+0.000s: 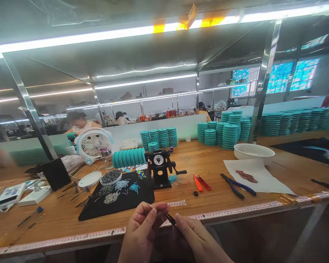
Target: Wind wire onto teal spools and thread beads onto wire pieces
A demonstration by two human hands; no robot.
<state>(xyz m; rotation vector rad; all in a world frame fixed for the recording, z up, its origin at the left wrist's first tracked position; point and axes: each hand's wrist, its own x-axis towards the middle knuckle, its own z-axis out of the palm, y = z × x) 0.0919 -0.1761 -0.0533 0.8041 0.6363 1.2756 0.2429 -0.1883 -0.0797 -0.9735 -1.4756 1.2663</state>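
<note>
Near the table's front edge, my left hand point(144, 228) is closed, thumb against fingers, pinching a thin line. Beside it on the right, my right hand point(193, 233) is wrapped round dark tweezers point(170, 220), whose tips reach toward the left fingertips. A small pale loop of line shows between the hands; its ends are too fine to follow. Beyond the hands stands a black hand-cranked winder point(160, 170) with a dial. A row of teal spools point(128, 157) extends to its left. Small beads and metal parts lie on a black mat point(115, 201).
Blue-handled pliers point(237, 185) and red cutters point(201, 182) lie right of the winder. Farther right are a white paper point(274, 182) and a white bowl point(253, 153). Stacked teal spools point(230, 137), a fan point(94, 144) and a phone point(55, 174) stand behind. People sit in the background.
</note>
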